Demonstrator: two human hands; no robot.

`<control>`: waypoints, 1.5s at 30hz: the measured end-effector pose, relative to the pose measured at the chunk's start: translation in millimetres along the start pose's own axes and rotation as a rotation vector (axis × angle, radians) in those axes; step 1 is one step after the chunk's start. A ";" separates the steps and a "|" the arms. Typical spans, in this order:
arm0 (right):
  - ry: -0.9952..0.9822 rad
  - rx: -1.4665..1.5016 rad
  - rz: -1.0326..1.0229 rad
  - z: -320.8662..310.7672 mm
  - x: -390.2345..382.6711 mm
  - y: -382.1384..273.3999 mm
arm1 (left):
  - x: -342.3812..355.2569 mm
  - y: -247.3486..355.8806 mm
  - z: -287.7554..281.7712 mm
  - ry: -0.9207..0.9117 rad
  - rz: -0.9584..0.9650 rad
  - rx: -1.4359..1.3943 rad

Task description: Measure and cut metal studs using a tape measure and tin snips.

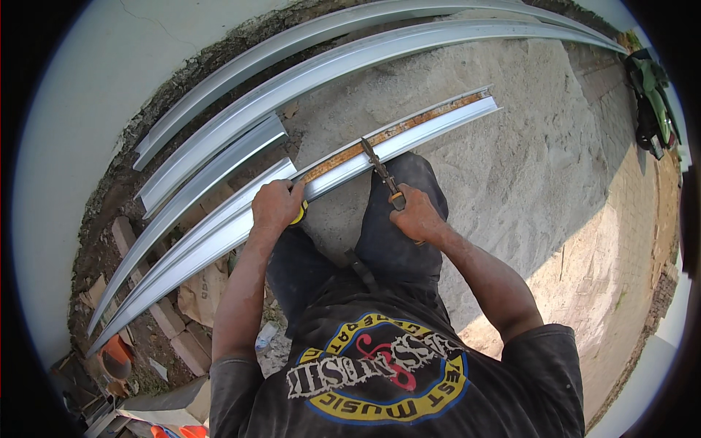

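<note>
A pair of tin snips (381, 166) with orange-and-black handles is in my right hand (420, 214), its fingers wrapped round the grips. The jaws reach over a silver metal channel (453, 117) that lies slantwise across in front of my knees. Along the channel's inside runs a rusty brown strip (398, 131). My left hand (275, 207) is closed at the channel's near side, beside the end of another silver profile. A yellow rounded thing, apparently a tape measure (300, 213), shows under its fingers; most of it is hidden.
Long silver profiles (321, 67) lie beyond, curving along the white wall (87, 139). Bricks (166, 317) and an orange pot-like container (115, 356) are at the left. A dark green bundle (652, 102) sits far right on rough concrete ground (526, 175).
</note>
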State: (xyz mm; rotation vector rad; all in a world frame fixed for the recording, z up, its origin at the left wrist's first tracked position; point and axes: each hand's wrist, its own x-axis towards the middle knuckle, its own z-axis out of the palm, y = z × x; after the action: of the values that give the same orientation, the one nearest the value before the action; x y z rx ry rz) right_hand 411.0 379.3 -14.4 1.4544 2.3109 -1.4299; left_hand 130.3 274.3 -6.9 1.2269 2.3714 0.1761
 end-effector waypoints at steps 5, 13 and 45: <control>0.052 0.055 0.003 5.4 -5.5 -6.0 | -2.1 -3.2 1.8 0.000 -0.015 -0.015; -0.118 0.233 0.194 -21.8 -51.3 1.6 | -1.8 -0.8 -0.9 -0.002 0.012 0.009; -0.018 0.626 0.171 -17.5 -64.2 36.9 | 1.9 -22.9 -2.3 -0.130 0.220 -0.393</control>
State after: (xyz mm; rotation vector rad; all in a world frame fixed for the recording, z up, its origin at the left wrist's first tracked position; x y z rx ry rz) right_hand 480.5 352.9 1.9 1.6959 1.7384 -2.2119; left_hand 111.3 262.4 -12.7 1.2554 1.9664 0.5848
